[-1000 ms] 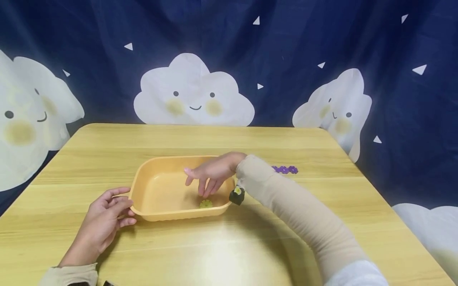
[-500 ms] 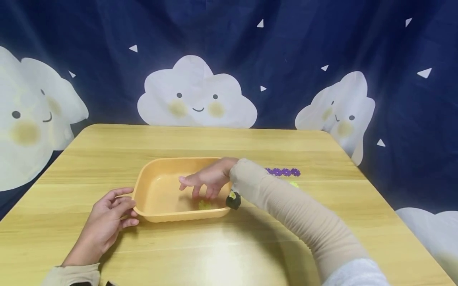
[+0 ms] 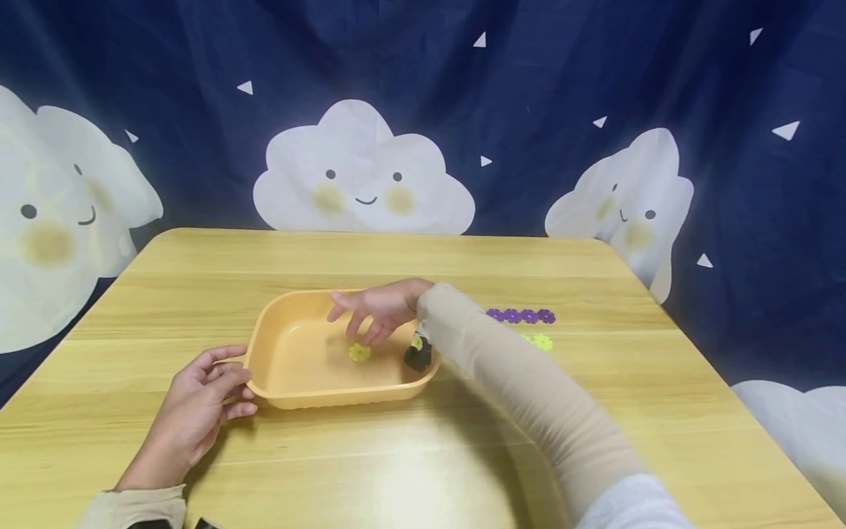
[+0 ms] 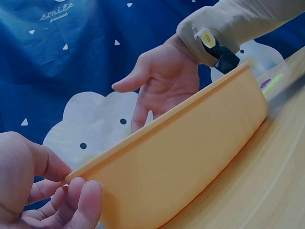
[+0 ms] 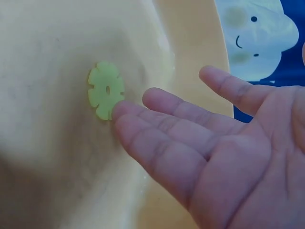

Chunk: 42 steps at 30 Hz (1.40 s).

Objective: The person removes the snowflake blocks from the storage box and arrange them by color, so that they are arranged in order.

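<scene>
A light orange plastic tub (image 3: pixel 330 398) stands on the wooden table. My left hand (image 3: pixel 201 411) pinches its left rim between thumb and fingers, as the left wrist view also shows. One yellow-green flower-shaped plastic disc (image 5: pixel 102 88), notched around its edge and with a slot in its centre, lies on the tub floor. Over the tub's inside reaches my right hand (image 3: pixel 383 308), palm down, thumb held apart and fingers loosely extended. In the right wrist view its fingertips (image 5: pixel 125 117) overlap the disc's lower edge without gripping it.
Right of the tub, a row of several purple flower discs (image 3: pixel 521 316) lies on the table (image 3: pixel 661 411). Yellow-green discs (image 3: pixel 543 342) lie in front of it, partly hidden by my right sleeve (image 3: pixel 515 389). A dark blue curtain (image 3: pixel 529 66) with clouds hangs behind.
The yellow-green disc has shifted left and away from the tub's front wall, and my right hand has moved slightly left with it. My left hand keeps its hold on the rim.
</scene>
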Motion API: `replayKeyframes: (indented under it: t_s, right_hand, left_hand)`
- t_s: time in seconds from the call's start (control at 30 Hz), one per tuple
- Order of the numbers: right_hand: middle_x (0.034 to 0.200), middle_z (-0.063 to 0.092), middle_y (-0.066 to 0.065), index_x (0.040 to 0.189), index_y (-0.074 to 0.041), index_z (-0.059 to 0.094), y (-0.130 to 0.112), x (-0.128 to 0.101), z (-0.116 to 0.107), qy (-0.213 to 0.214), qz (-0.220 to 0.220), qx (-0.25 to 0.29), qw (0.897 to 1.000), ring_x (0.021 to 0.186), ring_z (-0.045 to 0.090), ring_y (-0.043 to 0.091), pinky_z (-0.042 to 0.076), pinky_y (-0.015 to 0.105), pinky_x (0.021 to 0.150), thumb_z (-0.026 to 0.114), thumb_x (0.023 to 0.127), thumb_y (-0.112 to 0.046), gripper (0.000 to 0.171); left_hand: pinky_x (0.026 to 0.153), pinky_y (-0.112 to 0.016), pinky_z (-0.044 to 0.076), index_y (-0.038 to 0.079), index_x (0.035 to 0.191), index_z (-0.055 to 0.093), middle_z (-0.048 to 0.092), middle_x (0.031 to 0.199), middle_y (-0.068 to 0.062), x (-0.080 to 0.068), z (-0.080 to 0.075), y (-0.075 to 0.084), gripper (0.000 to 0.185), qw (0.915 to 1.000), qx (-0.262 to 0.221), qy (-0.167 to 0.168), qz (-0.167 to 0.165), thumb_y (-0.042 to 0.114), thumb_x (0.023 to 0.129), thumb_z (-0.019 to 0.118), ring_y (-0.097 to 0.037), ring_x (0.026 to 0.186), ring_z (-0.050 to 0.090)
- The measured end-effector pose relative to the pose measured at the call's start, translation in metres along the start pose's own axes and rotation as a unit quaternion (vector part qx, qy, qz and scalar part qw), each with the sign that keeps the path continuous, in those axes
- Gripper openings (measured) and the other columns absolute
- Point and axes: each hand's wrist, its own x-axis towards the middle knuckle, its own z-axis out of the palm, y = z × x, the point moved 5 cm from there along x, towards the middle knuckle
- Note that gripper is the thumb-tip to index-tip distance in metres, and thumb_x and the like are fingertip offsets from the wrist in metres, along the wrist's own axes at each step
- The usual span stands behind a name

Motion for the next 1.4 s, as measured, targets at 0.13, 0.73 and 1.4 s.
replayKeyframes:
  t_s: [0.13, 0.73, 1.4]
  right_hand:
    - [0.133, 0.052, 0.016, 0.147, -0.014, 0.039, -0.001, 0.006, -0.005, 0.007, -0.019, -0.021, 1.000, 0.117, 0.056, 0.033, 0.050, 0.036, 0.100, 0.027, 0.104, -0.050, 0.057]
    - [0.095, 0.066, 0.004, 0.116, -0.009, 0.066, 0.005, 0.025, -0.007, 0.053, -0.100, -0.317, 0.942, 0.092, 0.061, 0.013, 0.052, 0.018, 0.081, 0.075, 0.083, 0.002, 0.036]
    - [0.085, 0.052, -0.002, 0.083, -0.010, 0.054, 0.004, 0.030, 0.001, 0.078, -0.070, -0.398, 0.911, 0.080, 0.048, 0.011, 0.043, 0.016, 0.067, 0.082, 0.078, -0.008, 0.029]
  left_hand:
    - [0.055, -0.027, 0.060, 0.011, 0.121, 0.046, 0.057, 0.088, 0.001, 0.000, 0.001, 0.000, 0.031, 1.0000, -0.002, -0.004, 0.005, -0.003, 0.095, 0.057, -0.012, 0.069, 0.059]
    - [0.055, -0.027, 0.060, 0.011, 0.120, 0.047, 0.058, 0.088, 0.000, 0.000, 0.001, 0.000, 0.030, 1.0000, -0.003, -0.004, 0.006, -0.002, 0.095, 0.057, -0.012, 0.069, 0.059]
    - [0.056, -0.027, 0.061, 0.010, 0.122, 0.045, 0.057, 0.089, 0.000, -0.001, 0.000, -0.002, 0.032, 1.0000, 0.002, -0.006, 0.007, -0.002, 0.095, 0.058, -0.012, 0.069, 0.059]
